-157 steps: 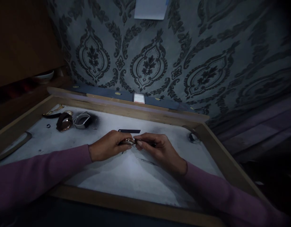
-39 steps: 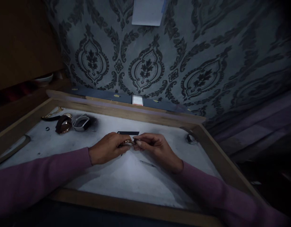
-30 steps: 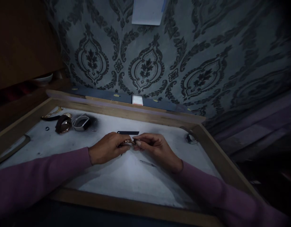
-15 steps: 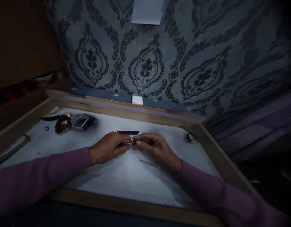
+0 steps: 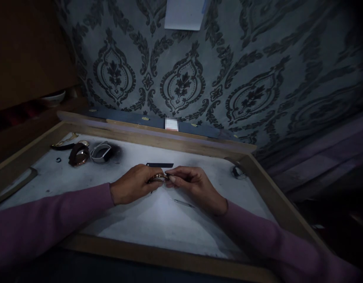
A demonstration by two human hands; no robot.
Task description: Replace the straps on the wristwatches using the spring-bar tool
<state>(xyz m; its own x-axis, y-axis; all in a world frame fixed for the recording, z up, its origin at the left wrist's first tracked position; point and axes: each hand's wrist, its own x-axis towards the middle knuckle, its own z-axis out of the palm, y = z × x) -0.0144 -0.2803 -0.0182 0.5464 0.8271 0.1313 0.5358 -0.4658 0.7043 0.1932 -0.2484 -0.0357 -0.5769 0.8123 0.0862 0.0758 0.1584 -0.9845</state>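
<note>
My left hand (image 5: 136,184) is closed round a gold-coloured watch (image 5: 158,177), whose case shows between the thumb and fingers. From the right, my right hand (image 5: 193,184) pinches a small dark piece at the watch's edge, perhaps a strap end; the fingertips hide most of it. Just beyond both hands lies a flat dark blade-like strip (image 5: 160,165) with a slanted end. A thin metal tool (image 5: 181,203) rests on the white surface below my right hand, partly covered by it.
A wooden-rimmed tray (image 5: 157,247) with a white base (image 5: 140,224) surrounds the work. At its back left lie a brown-strapped watch (image 5: 79,154), a grey-banded watch (image 5: 101,152) and a curved dark strap (image 5: 61,147). Another dark coiled item (image 5: 238,171) sits far right.
Both hands stay in the same place. Only the right fingertips shift very slightly at the watch's edge.
</note>
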